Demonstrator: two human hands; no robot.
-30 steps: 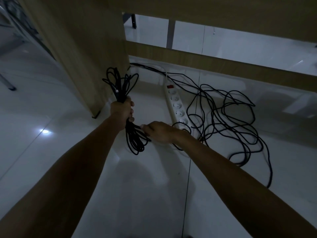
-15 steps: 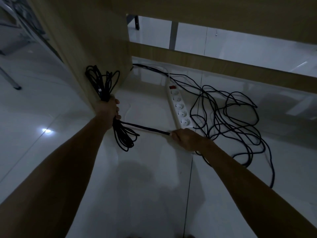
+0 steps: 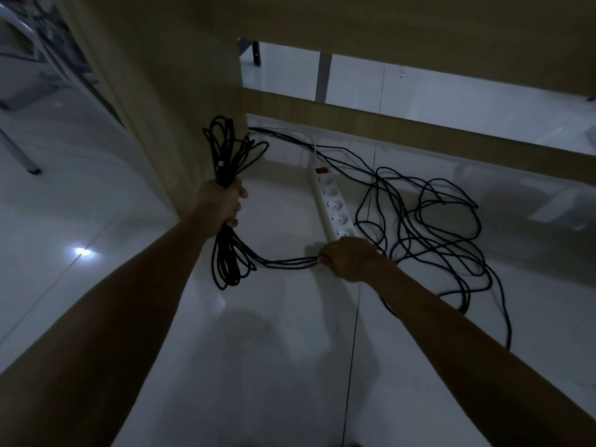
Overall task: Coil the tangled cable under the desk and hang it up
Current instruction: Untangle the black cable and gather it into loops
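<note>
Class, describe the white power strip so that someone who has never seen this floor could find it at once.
Start at the wooden desk panel on the left and look right across the pale tiled floor. The power strip lies flat there, just beyond the right hand. Unlike the black cable around it, it is white, rigid, with round sockets and a red switch.

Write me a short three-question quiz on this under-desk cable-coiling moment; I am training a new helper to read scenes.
1. True or false: the left hand grips a bundle of black cable loops.
2. What does the right hand pinch? A) the white power strip B) strands of black cable C) nothing
3. Fill in: the loose tangle of black cable lies on the white tiled ____.

Key: 1 true; 2 B; 3 floor.
</note>
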